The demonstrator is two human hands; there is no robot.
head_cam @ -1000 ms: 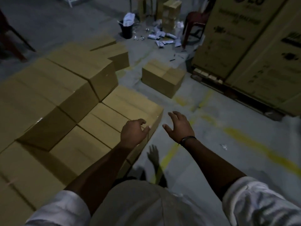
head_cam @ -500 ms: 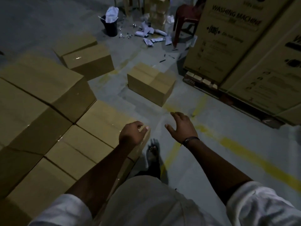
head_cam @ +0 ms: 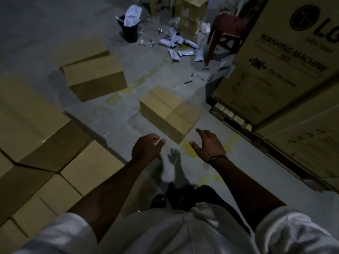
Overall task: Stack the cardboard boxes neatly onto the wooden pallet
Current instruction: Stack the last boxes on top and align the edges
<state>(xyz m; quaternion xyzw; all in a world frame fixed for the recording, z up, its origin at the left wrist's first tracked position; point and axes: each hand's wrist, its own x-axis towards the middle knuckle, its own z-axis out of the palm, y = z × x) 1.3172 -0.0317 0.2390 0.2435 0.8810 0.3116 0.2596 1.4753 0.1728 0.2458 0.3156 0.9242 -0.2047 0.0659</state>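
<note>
While both of your arms reach out over the concrete floor point(head_cam: 247, 171), neither grip holds anything. Your left grip point(head_cam: 146, 149) hangs empty with its fingers loosely curled and the thumb pointing right. Your right grip point(head_cam: 207, 145) is released too, palm down, fingers spread and relaxed, with a dark wristband point(head_cam: 217, 159) on that wrist.

Just beyond your fingertips a single sealed cardboard box point(head_cam: 168, 114) lies on the floor, apart from all the others. Its near corner points between your two grips, beside a patch of yellow floor paint point(head_cam: 189, 153). A second cardboard box point(head_cam: 95, 77) sits farther off to the left, with another close behind it.

Along your left side runs the stack of cardboard boxes point(head_cam: 33, 116). Its lower layer point(head_cam: 88, 165) lies beside your left forearm, and a taller layer rises beyond that. Whatever carries the stack is hidden in this dim view, so it may or may not rest on a pallet.

On your right stand tall LG washing machine cartons point(head_cam: 275, 57) on a loaded pallet point(head_cam: 233, 116), whose block ends show beneath them. Farther back you have a red plastic chair point(head_cam: 225, 26), a black bin point(head_cam: 130, 33) with a white bag in it, and white packets point(head_cam: 176, 46) scattered over the floor.
</note>
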